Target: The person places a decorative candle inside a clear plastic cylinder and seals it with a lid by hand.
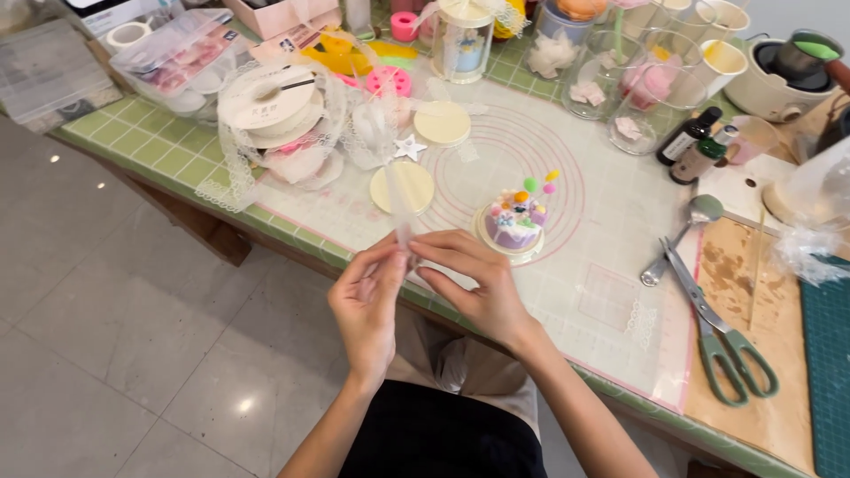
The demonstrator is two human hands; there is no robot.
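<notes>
Left hand (pixel 365 305) and right hand (pixel 474 283) pinch a thin translucent ribbon strip (pixel 400 217) between fingertips. Risk: a snagged strip could topple the nearby small decorated purple cake ornament (pixel 513 221).

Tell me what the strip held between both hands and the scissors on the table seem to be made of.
The strip, pinched by the left hand and right hand, looks like sheer white lace or mesh ribbon: the table shows through it. The scissors look like bright metal blades with matte green handles, probably plastic.
</notes>
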